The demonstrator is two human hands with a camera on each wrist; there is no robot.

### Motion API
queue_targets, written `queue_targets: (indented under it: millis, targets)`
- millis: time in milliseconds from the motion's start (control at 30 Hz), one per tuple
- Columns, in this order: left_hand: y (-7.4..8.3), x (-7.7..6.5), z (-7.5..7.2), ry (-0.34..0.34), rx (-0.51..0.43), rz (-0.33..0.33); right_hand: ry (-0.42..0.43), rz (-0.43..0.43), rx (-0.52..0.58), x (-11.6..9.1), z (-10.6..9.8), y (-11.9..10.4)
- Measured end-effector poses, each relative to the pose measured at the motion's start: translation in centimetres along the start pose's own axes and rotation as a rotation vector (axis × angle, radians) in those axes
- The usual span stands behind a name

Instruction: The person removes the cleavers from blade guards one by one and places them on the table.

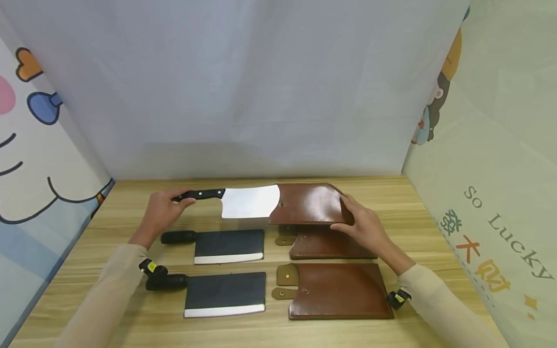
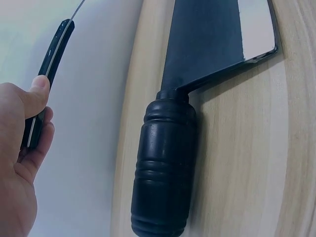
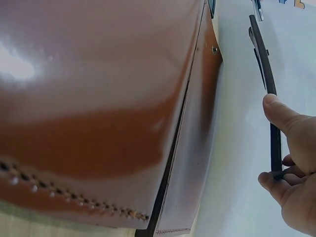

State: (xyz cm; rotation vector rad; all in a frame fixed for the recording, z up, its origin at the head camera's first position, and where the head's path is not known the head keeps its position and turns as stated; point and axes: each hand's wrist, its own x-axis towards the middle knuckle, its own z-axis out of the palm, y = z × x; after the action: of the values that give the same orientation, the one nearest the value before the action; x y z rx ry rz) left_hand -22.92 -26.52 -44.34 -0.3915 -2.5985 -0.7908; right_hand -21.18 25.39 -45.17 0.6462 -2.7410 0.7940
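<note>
My left hand (image 1: pixel 160 212) grips the black riveted handle of a cleaver (image 1: pixel 250 202) with a bright, broad blade, raised over the back of the table. In the left wrist view, thumb and fingers wrap its handle (image 2: pixel 55 52). My right hand (image 1: pixel 364 223) pinches the far end of a brown leather sheath (image 1: pixel 304 204), thumb below and fingers above. The blade's front edge meets the sheath's mouth and overlaps it in the head view. Seen edge-on in the right wrist view, the held sheath (image 3: pixel 274 148) lies between thumb and fingers.
Two black cleavers (image 1: pixel 228 245) with pale edges lie on the left of the wooden table (image 1: pixel 235 333), handles leftward. Two brown sheaths (image 1: pixel 344 292) with snap straps lie to their right, the rear one partly covered by the raised sheath. A pale curtain (image 1: pixel 261 96) hangs behind.
</note>
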Motion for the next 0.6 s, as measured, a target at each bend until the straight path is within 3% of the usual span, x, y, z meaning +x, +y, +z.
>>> queue_targets:
  millis: [400,600]
  targets:
    - [-0.37,0.19,-0.25,-0.043,0.018,-0.015,-0.005,0.002,-0.002,-0.49,-0.03,0.33]
    - [-0.44,0.34,-0.75,-0.028,0.035,0.021,-0.015,0.013,0.007,-0.58,-0.31,0.46]
